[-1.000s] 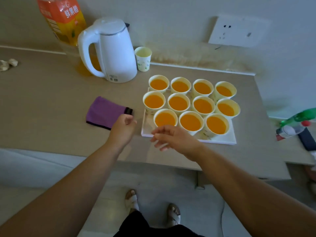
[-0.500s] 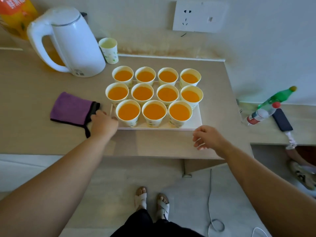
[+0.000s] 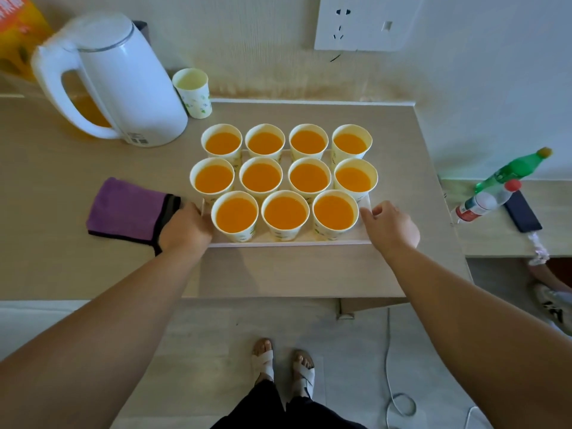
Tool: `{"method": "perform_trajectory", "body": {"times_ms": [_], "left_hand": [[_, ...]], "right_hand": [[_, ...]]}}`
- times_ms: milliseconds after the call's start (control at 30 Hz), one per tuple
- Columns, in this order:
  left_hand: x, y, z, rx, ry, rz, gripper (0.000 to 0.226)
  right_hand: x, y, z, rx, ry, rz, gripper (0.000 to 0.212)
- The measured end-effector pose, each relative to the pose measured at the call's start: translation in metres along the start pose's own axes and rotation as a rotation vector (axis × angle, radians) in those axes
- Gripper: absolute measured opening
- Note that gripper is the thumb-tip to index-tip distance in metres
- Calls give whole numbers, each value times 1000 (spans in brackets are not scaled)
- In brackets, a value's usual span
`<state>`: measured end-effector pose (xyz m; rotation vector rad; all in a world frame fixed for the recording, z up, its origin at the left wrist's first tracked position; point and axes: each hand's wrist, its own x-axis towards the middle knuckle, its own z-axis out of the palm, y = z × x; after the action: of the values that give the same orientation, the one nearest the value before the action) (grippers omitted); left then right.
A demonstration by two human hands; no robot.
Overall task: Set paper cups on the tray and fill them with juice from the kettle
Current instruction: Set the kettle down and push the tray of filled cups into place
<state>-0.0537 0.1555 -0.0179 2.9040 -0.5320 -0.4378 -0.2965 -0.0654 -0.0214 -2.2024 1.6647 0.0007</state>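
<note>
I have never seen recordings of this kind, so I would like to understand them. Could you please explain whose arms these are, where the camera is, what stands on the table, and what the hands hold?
There is no machine here: a person wears a wide-angle camera on the head, looking forward and down, so the arms are the person's own. On the table stands a white tray with eleven paper cups full of orange juice. Behind it on the left are a white kettle and one unfilled cup; a purple cloth lies to its left. The left hand and the right hand each grip one side edge of the tray.
</note>
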Motion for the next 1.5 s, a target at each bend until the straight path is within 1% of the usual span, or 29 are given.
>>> {"method": "perform_trajectory", "body": {"times_ms": [100, 267, 567, 833, 933, 1033, 1133, 1233, 1333, 1400, 1500], "left_hand": [[3, 0, 1, 31, 4, -3, 15], [8, -1, 3, 56, -6, 39, 13], [10, 2, -2, 57, -8, 59, 16], [14, 1, -6, 5, -79, 66, 33], [14, 1, -6, -3, -105, 54, 35], [13, 2, -6, 14, -122, 41, 32], [12, 2, -5, 50, -108, 38, 27], [13, 4, -4, 87, -104, 19, 24], [13, 7, -3, 125, -81, 14, 23], [12, 8, -2, 151, -67, 23, 21], [11, 8, 0, 198, -61, 81, 17]], "right_hand": [[4, -8, -2, -31, -9, 22, 32], [11, -19, -5, -126, -53, 57, 19], [19, -22, -2, -189, -79, 49, 19], [22, -20, 0, -93, -102, 58, 20], [21, -19, 0, -84, -106, 65, 23], [20, -18, 3, -75, -97, 80, 27], [19, -16, 8, -85, -56, 80, 31], [18, -16, 13, -132, -15, 70, 41], [18, -14, 17, -173, -8, 60, 44], [18, -14, 17, -190, -10, 44, 44], [17, -13, 17, -208, -4, 32, 43]]}}
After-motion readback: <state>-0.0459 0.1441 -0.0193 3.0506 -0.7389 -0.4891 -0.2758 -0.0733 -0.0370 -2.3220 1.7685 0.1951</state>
